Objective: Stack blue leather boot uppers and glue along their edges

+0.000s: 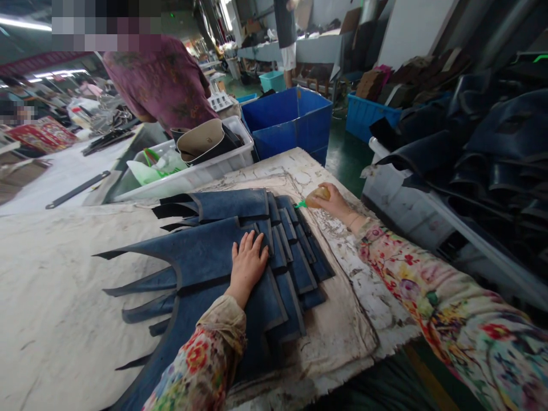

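Note:
A fanned stack of dark blue leather pieces [209, 251] lies on the cloth-covered table [64, 274], their stepped edges overlapping toward the right. My left hand [248, 262] rests flat on the top pieces with its fingers spread. In my right hand [336, 202] is a yellowish squeeze bottle [317, 197] with a green nozzle [301, 204], tilted so the nozzle points left. The nozzle is close to the far right edges of the stack; whether it touches them I cannot tell.
Behind the table stand a white bin [231, 160] with bags and a beige-lined piece, and a blue bin [291, 120]. A white crate [385, 188] heaped with dark leather pieces [483, 148] is at the right. A person in a maroon top [158, 85] works beyond.

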